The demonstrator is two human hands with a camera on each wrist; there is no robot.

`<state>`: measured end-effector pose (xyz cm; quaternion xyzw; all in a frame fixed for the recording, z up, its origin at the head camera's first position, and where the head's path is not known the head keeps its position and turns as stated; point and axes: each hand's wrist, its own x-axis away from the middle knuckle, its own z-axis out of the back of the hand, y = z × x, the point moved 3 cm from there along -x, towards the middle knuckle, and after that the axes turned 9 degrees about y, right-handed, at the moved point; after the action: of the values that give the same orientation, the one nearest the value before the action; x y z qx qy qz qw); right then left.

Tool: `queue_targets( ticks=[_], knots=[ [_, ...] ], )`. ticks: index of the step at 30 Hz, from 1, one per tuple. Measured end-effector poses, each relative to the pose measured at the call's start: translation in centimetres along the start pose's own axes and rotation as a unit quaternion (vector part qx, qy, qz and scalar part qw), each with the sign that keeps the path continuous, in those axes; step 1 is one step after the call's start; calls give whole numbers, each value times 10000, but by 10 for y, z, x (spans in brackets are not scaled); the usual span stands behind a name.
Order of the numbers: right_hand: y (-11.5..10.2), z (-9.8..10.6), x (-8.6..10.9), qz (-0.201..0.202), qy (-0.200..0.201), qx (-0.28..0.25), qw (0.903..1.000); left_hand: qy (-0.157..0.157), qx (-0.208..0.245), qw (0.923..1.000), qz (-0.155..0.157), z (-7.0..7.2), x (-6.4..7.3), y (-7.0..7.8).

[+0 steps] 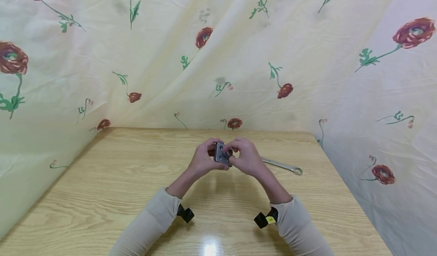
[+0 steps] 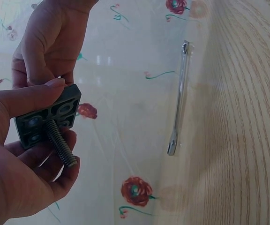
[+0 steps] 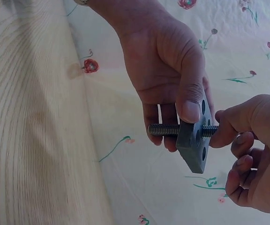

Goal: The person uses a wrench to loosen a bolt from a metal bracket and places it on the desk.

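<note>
My left hand (image 1: 203, 160) holds a dark grey square plate (image 1: 219, 158) by its edges, up off the table. The plate has several round holes, and its underside (image 2: 71, 107) is ribbed. Through its middle runs a threaded bolt (image 3: 165, 130), which sticks out on both faces. In the left wrist view the bolt's long threaded end (image 2: 61, 144) points away from the plate, past the left fingers. My right hand (image 1: 248, 158) pinches the bolt's other end between thumb and forefinger. Those fingertips hide that end in the right wrist view, where the other right fingers (image 3: 240, 180) curl loosely.
A silver combination wrench (image 1: 282, 166) lies on the wooden table (image 1: 119, 195), just right of my right hand. Flower-printed cloth (image 1: 164, 58) hangs behind the table and along both sides. Each wrist carries a small black camera mount (image 1: 186, 213).
</note>
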<state>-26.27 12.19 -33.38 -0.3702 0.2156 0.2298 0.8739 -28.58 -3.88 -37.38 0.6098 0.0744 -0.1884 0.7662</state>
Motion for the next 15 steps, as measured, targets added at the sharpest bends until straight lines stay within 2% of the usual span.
queue_targets(
  ticks=[4, 7, 11, 15],
  knots=[
    [-1, 2, 0, -99, 59, -166, 9998, 7, -27, 10000, -13, 0, 0, -1],
    [1, 5, 0, -461, 280, -218, 9983, 10, -77, 10000, -17, 0, 0, -2],
    [7, 4, 0, -1079, 453, 351, 9925, 25, -155, 9999, 14, 0, 0, -1],
    [12, -2, 2, -1621, 123, 908, 9825, 25, -158, 9999, 55, 0, 0, -1]
  ],
)
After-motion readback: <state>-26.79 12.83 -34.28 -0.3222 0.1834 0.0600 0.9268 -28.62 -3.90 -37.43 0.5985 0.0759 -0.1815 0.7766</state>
